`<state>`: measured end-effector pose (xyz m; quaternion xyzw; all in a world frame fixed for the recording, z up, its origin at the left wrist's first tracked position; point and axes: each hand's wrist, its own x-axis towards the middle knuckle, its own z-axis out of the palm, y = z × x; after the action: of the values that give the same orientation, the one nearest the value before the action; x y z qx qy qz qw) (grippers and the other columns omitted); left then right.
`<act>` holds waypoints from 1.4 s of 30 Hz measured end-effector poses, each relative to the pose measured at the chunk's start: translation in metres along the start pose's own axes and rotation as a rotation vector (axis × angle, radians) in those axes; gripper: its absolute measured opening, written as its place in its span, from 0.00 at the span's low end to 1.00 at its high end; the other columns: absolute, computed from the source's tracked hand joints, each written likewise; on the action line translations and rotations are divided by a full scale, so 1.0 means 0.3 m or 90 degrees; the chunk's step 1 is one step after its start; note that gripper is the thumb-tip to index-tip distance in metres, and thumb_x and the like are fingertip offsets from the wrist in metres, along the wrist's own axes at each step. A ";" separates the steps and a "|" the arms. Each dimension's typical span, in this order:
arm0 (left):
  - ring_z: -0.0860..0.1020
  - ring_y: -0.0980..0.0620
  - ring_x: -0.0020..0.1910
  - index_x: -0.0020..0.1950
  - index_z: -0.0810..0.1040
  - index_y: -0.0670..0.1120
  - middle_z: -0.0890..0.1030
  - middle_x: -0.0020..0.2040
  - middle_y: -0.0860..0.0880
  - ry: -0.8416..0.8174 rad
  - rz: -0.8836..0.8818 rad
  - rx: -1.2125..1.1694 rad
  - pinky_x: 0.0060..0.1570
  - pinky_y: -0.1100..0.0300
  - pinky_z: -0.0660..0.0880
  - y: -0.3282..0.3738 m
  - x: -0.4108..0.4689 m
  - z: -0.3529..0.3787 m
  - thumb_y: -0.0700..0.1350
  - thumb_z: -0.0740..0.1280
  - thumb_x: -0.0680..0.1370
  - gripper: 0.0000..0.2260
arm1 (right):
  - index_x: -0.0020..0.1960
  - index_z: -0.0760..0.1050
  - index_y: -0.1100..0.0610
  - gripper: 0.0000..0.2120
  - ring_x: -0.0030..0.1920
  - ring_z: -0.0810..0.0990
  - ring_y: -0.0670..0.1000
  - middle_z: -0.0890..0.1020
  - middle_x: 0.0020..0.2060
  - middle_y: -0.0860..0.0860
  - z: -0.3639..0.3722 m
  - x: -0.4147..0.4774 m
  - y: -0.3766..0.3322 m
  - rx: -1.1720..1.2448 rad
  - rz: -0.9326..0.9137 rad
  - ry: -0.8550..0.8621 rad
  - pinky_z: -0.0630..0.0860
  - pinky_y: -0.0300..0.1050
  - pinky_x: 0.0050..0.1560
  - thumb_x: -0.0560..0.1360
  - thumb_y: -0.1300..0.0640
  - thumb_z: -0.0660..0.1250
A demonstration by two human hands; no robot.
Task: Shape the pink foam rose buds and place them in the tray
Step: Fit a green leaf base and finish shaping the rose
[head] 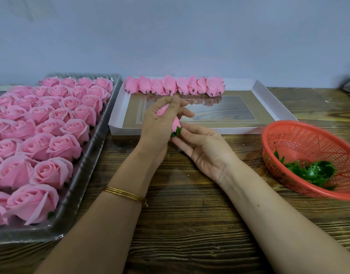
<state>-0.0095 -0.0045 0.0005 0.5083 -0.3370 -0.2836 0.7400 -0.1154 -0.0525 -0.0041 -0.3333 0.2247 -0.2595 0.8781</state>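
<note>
My left hand (160,123) wraps its fingers round a pink foam rose bud (176,123), squeezing the petals together; only parts of the bud show between the fingers. My right hand (201,147) pinches the bud's green calyx (176,132) at its base with thumb and fingertips. Both hands hover just in front of the white tray (273,103). Along the tray's far edge lies a row of several shaped pink buds (174,86), stems pointing toward me.
A clear plastic tray (87,167) packed with several open pink foam roses fills the left side. A red mesh basket (300,143) holding green calyx pieces (312,173) sits at the right. The table is dark wood; a pale wall stands behind.
</note>
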 end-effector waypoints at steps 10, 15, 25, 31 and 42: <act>0.82 0.56 0.41 0.43 0.81 0.48 0.84 0.36 0.50 0.003 0.006 0.009 0.54 0.58 0.73 -0.009 0.002 0.002 0.45 0.62 0.82 0.11 | 0.56 0.75 0.73 0.13 0.44 0.85 0.55 0.84 0.44 0.62 -0.001 0.003 0.002 -0.017 -0.019 0.013 0.82 0.44 0.50 0.73 0.77 0.62; 0.82 0.56 0.41 0.43 0.80 0.48 0.84 0.36 0.50 0.008 0.009 0.019 0.55 0.58 0.74 -0.012 0.001 0.007 0.45 0.62 0.83 0.11 | 0.58 0.74 0.74 0.15 0.47 0.83 0.58 0.83 0.47 0.64 -0.002 0.005 0.005 -0.038 -0.027 0.037 0.81 0.47 0.53 0.71 0.78 0.63; 0.82 0.57 0.41 0.45 0.80 0.47 0.84 0.36 0.51 0.003 0.008 0.026 0.58 0.57 0.74 -0.004 -0.004 0.008 0.44 0.61 0.83 0.10 | 0.50 0.77 0.70 0.11 0.39 0.86 0.54 0.85 0.38 0.60 0.003 -0.004 0.003 -0.055 -0.032 0.024 0.83 0.42 0.43 0.70 0.78 0.64; 0.81 0.56 0.42 0.45 0.80 0.47 0.84 0.36 0.51 0.009 0.008 0.024 0.59 0.56 0.75 -0.005 -0.001 0.004 0.45 0.61 0.83 0.11 | 0.52 0.77 0.72 0.11 0.40 0.86 0.55 0.85 0.39 0.61 0.002 -0.003 0.004 -0.049 -0.028 0.027 0.83 0.43 0.46 0.71 0.78 0.65; 0.82 0.56 0.42 0.44 0.80 0.48 0.84 0.36 0.50 0.011 0.015 0.028 0.51 0.62 0.75 -0.013 0.003 -0.001 0.46 0.62 0.83 0.11 | 0.53 0.76 0.73 0.11 0.39 0.86 0.55 0.85 0.39 0.61 0.004 -0.005 0.000 -0.043 -0.024 0.031 0.83 0.42 0.44 0.72 0.76 0.65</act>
<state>-0.0091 -0.0063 -0.0032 0.5228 -0.3431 -0.2629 0.7347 -0.1159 -0.0511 -0.0029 -0.3605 0.2481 -0.2760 0.8557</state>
